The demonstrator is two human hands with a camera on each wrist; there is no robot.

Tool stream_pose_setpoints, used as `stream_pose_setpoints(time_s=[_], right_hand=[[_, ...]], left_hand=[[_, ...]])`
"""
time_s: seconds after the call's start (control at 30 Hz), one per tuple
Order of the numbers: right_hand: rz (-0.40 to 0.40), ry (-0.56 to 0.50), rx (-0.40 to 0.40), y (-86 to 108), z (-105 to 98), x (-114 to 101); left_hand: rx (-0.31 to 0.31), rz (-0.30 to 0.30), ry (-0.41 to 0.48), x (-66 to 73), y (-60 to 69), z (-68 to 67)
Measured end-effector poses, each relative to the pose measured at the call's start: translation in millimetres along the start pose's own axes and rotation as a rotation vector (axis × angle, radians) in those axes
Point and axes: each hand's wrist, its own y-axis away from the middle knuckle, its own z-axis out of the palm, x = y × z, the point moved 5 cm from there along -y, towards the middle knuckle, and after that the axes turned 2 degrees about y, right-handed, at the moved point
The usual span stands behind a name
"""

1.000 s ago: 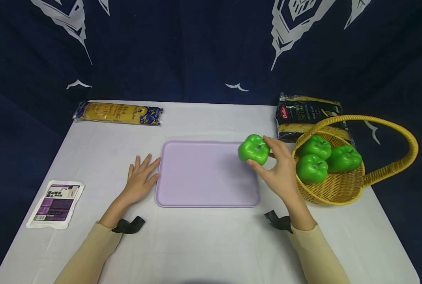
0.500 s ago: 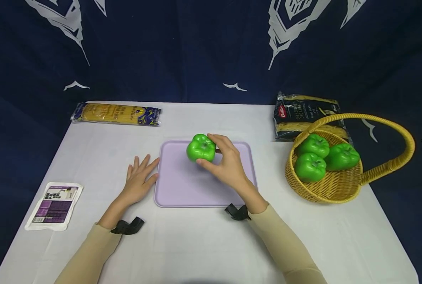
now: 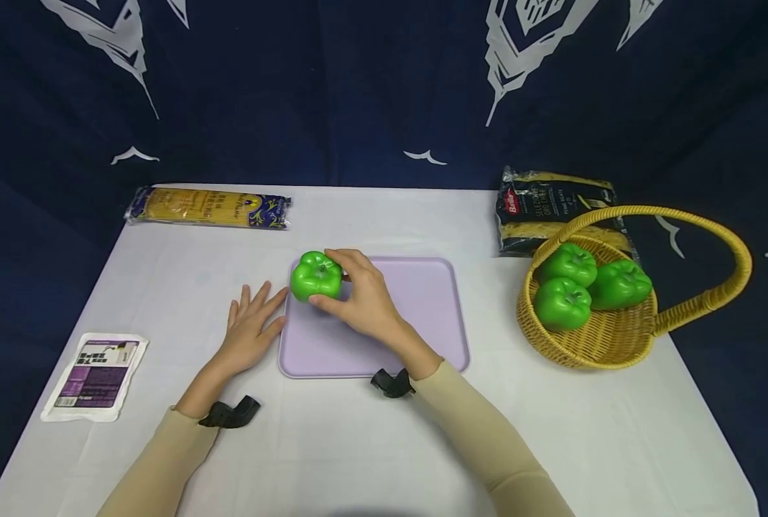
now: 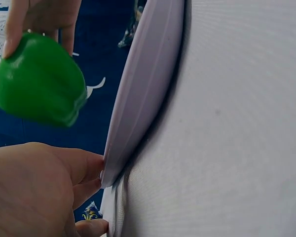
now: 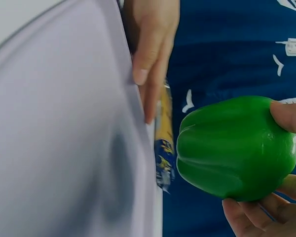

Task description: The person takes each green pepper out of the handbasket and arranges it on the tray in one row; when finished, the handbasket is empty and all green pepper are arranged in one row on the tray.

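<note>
Right hand (image 3: pixel 368 300) holding pepper (image 3: pixel 315 278), tray (image 3: pixel 419 301) beneath; left hand (image 3: pixel 248 334) alongside

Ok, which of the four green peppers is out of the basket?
The green pepper the right hand grips, above the far left corner of the tray; the other three peppers sit in the basket.

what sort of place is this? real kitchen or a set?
Looks like a staged tabletop set, though I can't rule out a home: printed dark blue cloth fills the background, a white table stands before it, with a lilac tray and wicker basket laid out.
</note>
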Motion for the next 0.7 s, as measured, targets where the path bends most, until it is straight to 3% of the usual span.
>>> stream_pose_setpoints(time_s=[0.33,0.7], right_hand=[[0.013,0.036,-0.094,-5.1,25.6,9.1],[-0.005,0.062,-0.119,-6.0,32.6,14.0]], left_hand=[[-0.006,0.000,-0.018,-1.4,-0.4,-0.5],[-0.004,-0.001,-0.014,-1.9,-0.7,-0.2]])
